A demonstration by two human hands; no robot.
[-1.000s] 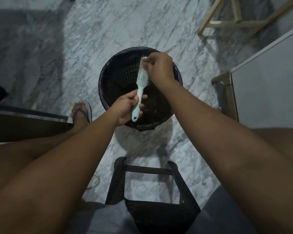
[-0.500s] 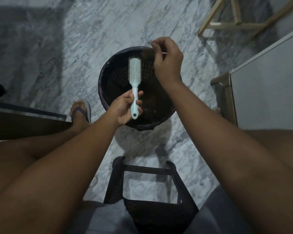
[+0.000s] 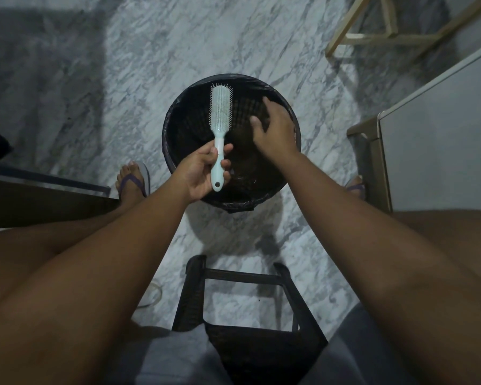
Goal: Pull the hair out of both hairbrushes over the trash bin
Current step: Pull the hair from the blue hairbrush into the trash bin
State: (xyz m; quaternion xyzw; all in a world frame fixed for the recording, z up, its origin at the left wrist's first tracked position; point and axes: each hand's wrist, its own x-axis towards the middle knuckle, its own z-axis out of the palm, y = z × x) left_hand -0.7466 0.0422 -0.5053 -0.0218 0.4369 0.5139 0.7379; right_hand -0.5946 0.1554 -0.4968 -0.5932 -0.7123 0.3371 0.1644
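Dark wicker stool (image 3: 261,354) sits nearest, btwn the knees, w/ marble floor (image 3: 150,51) beyond it. Left hand (image 3: 203,169) is clenched round the handle of the pale mint hairbrush (image 3: 220,118), which stands upright w/ bristles facing the camera, head over the trash bin (image 3: 175,118).

What changed: a sec ago the right hand (image 3: 275,129) was pinching at the brush tip; half a sec ago it had lifted away past the far rim, fingers pinched. Now it's dropped down over the bin's right side, palm down, fingers spread & loose, holding nothing I can make out. The brush also turned from side-on to face-on.

Meaning, prob: one pluck of hair just got let go into the bin. Dark clumps lie at the bottom, likely hair, but too dim to be sure. A few dark strands seem left in the bristles, so this brush prob needs another pull. Second brush isn't in view.

No brands, labels or writing readable anywhere.
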